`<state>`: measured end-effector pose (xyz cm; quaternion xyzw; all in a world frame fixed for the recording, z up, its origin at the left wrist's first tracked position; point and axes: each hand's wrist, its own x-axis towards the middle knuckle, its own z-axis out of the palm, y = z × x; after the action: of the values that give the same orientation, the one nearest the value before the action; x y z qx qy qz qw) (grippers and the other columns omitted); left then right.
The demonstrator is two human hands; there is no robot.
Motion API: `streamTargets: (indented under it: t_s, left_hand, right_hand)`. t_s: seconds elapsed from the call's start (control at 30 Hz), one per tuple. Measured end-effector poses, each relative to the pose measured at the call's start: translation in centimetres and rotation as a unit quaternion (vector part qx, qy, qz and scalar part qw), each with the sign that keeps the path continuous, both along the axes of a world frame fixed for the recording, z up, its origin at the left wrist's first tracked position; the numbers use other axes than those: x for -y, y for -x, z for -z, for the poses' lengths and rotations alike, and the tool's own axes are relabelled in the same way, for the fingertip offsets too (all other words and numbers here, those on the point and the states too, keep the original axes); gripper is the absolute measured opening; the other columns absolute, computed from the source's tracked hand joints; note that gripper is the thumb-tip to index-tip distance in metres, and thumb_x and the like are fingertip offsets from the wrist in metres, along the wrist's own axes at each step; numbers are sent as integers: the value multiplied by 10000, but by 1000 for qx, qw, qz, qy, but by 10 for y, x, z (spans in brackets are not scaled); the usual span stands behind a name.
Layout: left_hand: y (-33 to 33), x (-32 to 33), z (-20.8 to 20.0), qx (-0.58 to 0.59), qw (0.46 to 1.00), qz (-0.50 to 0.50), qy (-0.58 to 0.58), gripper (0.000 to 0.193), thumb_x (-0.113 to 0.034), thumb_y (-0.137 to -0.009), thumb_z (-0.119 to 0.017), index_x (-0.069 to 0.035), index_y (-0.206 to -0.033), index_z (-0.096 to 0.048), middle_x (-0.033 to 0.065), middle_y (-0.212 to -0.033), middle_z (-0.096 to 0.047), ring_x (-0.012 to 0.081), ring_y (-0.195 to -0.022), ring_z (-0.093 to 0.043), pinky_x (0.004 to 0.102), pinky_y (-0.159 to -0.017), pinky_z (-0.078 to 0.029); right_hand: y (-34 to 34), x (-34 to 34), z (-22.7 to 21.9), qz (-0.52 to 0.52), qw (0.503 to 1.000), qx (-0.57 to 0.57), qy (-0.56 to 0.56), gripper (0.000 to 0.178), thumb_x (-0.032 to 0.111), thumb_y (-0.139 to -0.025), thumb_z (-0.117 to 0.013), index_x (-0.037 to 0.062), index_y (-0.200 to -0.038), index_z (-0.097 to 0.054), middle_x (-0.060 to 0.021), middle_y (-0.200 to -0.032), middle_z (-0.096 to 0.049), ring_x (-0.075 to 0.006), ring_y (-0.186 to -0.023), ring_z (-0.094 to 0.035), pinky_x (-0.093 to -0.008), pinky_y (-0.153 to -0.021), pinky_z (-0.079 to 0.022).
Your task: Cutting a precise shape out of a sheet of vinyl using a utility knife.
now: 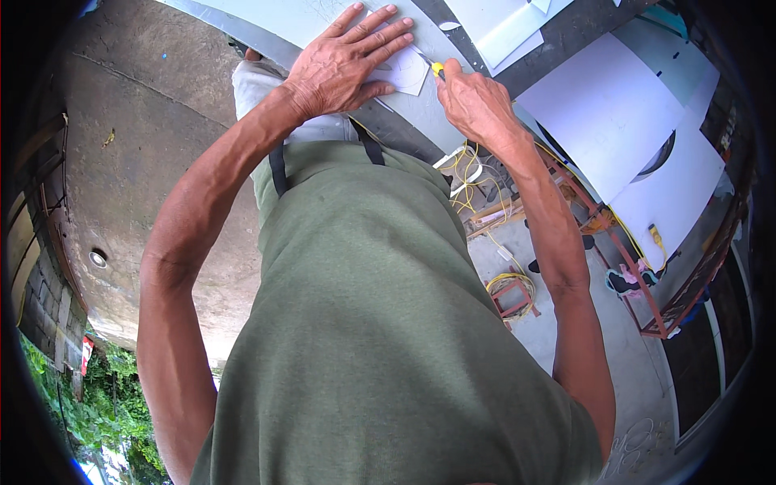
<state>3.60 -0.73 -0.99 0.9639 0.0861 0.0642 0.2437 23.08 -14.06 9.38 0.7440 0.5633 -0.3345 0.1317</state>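
Left hand (343, 65): lying flat with fingers spread, pressing a white paper piece (402, 73) onto the grey worktop (424, 113). Right hand (477, 101): grip closing around a yellow-handled knife (436, 69), blade tip touching the paper just beside the left fingers. White sheets (606, 121) lying nearby.

The right hand (477, 101) covers most of the yellow-handled knife (436, 69); only the handle end and a thin blade show. The left hand (347, 61) hides part of the white sheet (404, 73). The desk (428, 113) is cut off by the top edge. Markings on the sheet are too faint to read.
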Motion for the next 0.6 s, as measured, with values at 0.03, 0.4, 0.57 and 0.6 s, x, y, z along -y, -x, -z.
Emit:
streamTargets:
  t_s: [0.03, 0.4, 0.57, 0.6]
  left_hand:
    - [0, 0, 1, 1, 1000, -2, 1, 850, -691, -953, -477, -241, -1644, -275, -36, -1715, -239, 194, -1592, -173, 468, -1325, -103]
    - [0, 0, -3, 7, 1000, -5, 21, 846, -671, -944, -520, -246, -1639, -291, -37, -1712, -253, 196, -1591, -181, 479, -1322, -113]
    - [-1, 0, -1, 2, 1000, -4, 18, 852, -652, -940, -548, -236, -1639, -295, -33, -1709, -263, 201, -1589, -193, 484, -1321, -115]
    - [-1, 0, -1, 2, 1000, -3, 18, 852, -652, -940, -548, -236, -1639, -295, -33, -1709, -263, 201, -1589, -193, 484, -1321, -115]
  right_hand:
    - [0, -1, 0, 0, 1000, -2, 1, 251, 225, -1026, -538, -25, -1001, -532, -269, -747, -698, -452, -771, -725, -548, -708, -567]
    - [3, 2, -3, 12, 1000, -9, 22, 246, 215, -1012, -548, -31, -1007, -541, -269, -745, -698, -451, -764, -728, -552, -701, -572]
    - [5, 1, -5, 30, 999, -14, 32, 248, 210, -1012, -542, -38, -995, -546, -282, -760, -700, -451, -770, -731, -548, -704, -576]
    - [5, 0, -5, 29, 999, -13, 28, 252, 209, -1012, -540, -41, -990, -547, -286, -762, -700, -453, -769, -731, -547, -702, -576]
